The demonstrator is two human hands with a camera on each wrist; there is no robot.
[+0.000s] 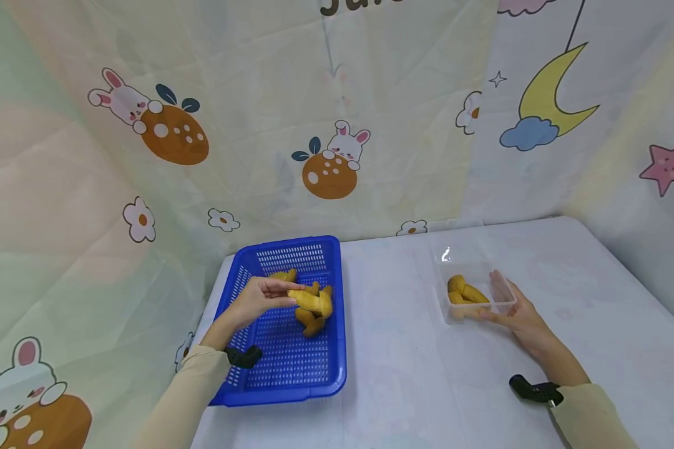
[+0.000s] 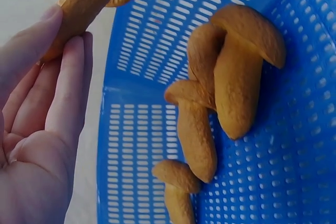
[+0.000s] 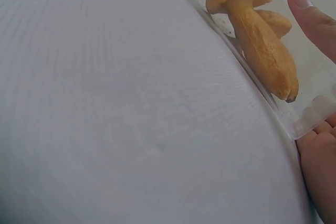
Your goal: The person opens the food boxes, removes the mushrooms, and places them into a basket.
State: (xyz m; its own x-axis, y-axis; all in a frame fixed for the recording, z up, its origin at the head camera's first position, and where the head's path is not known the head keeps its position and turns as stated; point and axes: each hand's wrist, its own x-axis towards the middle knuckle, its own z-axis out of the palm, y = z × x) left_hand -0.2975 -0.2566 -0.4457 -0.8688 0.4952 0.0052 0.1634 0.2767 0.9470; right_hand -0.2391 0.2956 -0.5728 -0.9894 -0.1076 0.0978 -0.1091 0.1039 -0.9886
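My left hand (image 1: 260,298) pinches a yellow-brown mushroom (image 1: 307,302) by its stem, thumb on one side and fingers on the other. It is held over a blue slotted plastic basket (image 1: 341,349). Several similar mushrooms (image 2: 239,82) lie in the basket, seen close up in the left wrist view. On the right, my right hand (image 1: 519,315) grips the near right corner of a clear plastic box (image 1: 446,312), its thumb along the front side. A few mushrooms (image 3: 265,51) lie inside that box, one with its cap toward the far end in the right wrist view.
Under both containers is a white-covered table (image 1: 393,349). The box's clear lid (image 1: 455,243) stands raised at the back. A printed cloth (image 1: 258,125) with rabbits, flowers and a moon hangs behind and at the sides. A black wrist device (image 1: 533,390) sits by each sleeve.
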